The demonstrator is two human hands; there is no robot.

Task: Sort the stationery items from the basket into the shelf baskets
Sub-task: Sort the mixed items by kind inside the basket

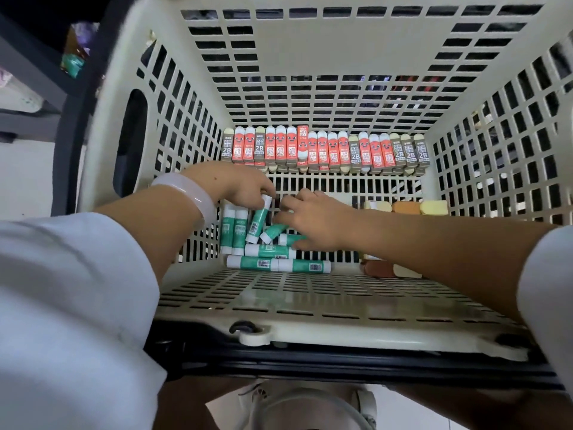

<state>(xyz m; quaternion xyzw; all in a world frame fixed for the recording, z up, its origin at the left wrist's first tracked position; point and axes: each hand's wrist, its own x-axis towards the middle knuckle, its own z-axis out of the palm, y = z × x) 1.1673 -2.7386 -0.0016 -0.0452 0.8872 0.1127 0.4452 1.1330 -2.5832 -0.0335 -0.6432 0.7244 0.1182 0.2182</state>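
I look down into a cream slotted plastic basket (310, 308). Several green-and-white glue sticks (269, 263) lie in a loose pile on its floor at the near left. My left hand (238, 186) pinches the top of one tilted glue stick (259, 219). My right hand (313, 221) rests on the pile with its fingers curled over other sticks. A row of red and grey 2B erasers (325, 150) stands along the far wall. Tan and orange erasers (406, 207) lie at the right.
A dark shelf frame (77, 119) runs along the left of the basket, with a small green item (72, 65) on a shelf behind it. A black basket handle (341, 364) crosses the near edge. More tan and orange erasers (390, 270) lie under my right forearm.
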